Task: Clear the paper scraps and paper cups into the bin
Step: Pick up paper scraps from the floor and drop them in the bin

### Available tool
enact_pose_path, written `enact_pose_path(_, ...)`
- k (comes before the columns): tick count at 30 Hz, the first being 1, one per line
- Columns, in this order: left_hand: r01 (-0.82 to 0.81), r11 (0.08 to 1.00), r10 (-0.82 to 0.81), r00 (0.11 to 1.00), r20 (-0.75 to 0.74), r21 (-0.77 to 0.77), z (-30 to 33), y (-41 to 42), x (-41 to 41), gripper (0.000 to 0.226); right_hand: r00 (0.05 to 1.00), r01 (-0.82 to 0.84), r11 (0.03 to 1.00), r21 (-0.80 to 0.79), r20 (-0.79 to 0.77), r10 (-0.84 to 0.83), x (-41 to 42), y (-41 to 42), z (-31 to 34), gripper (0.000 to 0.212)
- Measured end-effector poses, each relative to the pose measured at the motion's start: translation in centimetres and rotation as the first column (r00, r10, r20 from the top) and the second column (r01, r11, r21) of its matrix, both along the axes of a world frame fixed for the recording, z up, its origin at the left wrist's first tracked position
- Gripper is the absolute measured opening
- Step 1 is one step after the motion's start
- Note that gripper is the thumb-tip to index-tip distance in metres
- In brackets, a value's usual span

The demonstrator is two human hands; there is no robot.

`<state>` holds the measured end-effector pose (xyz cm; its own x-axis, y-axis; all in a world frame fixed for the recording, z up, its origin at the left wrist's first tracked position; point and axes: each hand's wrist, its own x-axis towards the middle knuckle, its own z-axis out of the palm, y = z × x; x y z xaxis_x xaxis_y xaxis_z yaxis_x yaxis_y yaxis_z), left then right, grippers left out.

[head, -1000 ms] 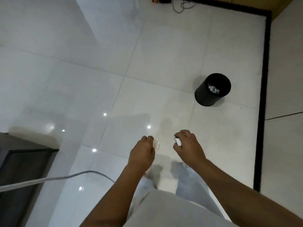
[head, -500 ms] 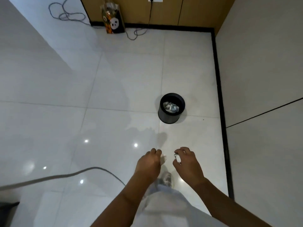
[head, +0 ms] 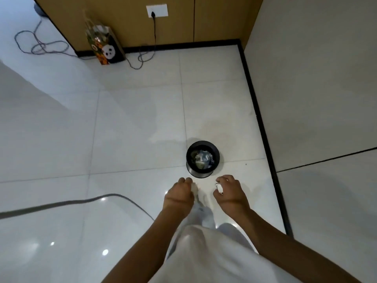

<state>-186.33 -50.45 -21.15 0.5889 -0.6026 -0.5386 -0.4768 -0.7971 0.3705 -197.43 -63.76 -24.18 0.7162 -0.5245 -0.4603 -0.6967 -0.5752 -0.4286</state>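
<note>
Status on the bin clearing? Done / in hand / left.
Done: the black bin already holds crumpled paper. In hand: the left hand grips a white paper scrap, the right hand pinches a small white piece; both are just short of the bin, not over it. Left: drop both in. No other scraps or cups show on the floor in this view.

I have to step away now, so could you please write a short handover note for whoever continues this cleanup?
Left hand: grips a white paper scrap.
Right hand: grips a small white piece, scrap or cup unclear.
Bin: on the floor just ahead of both hands, upright, already holding crumpled paper.
Done: some rubbish binned.
Left: drop both held pieces in. No other scraps or cups are in view here.
</note>
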Motion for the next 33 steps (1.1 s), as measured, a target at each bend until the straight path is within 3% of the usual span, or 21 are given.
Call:
enact_pose_path(10, -0.084, 0.996, 0.085, 0.996, -0.04, 0.043, -2.8, -5.0, 7.3, 0.032, 0.999, -0.003, 0.997, 0.076, -0.036, 0.006, 8.9, -5.4, -3.0, 0.047)
enact_pose_path(19, -0.246, 0.966, 0.252, 0.964, -0.08, 0.079, -11.0, -8.3, 9.8, 0.029, 0.999, -0.002, 0.993, 0.122, -0.049, 0.008, 15.2, -9.5, -13.1, 0.044)
enact_pose_path(25, -0.309, 0.945, 0.32, 0.942, -0.105, 0.111, -16.5, -10.1, 10.4, 0.03, 0.979, 0.175, 0.975, 0.134, -0.133, -0.157, 16.1, -10.5, -19.5, 0.04)
enact_pose_path(33, -0.342, 0.938, 0.348, 0.93, -0.12, 0.063, -20.1, -15.8, 11.0, 0.034, 0.972, 0.234, 0.957, 0.171, -0.066, -0.225, 12.6, -14.1, -20.0, 0.028)
